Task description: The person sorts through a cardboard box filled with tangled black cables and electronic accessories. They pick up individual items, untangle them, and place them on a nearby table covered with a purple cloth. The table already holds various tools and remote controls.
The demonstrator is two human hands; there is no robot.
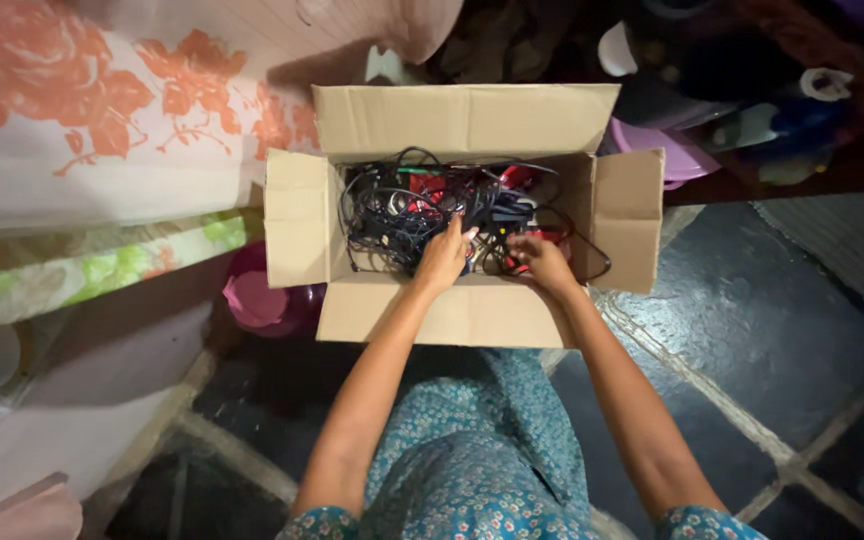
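Note:
An open cardboard box (297,230) stands on the dark tiled floor with its four flaps spread out. Inside lies a tangle of black cables (392,210) mixed with some red pieces (432,186). Both my hands reach into the box over its near flap. My left hand (442,258) rests on the cables with its fingers pushed in among them. My right hand (542,262) is beside it, fingers curled down into the wires near a red part. Whether either hand has closed on a cable is hidden by the tangle.
A bed with a white and orange flowered cloth (102,110) runs along the left. A pink plastic bowl (257,300) sits under the box's left flap. Plastic tubs and a purple lid (667,150) crowd the back right. My blue flowered dress (472,450) fills the foreground.

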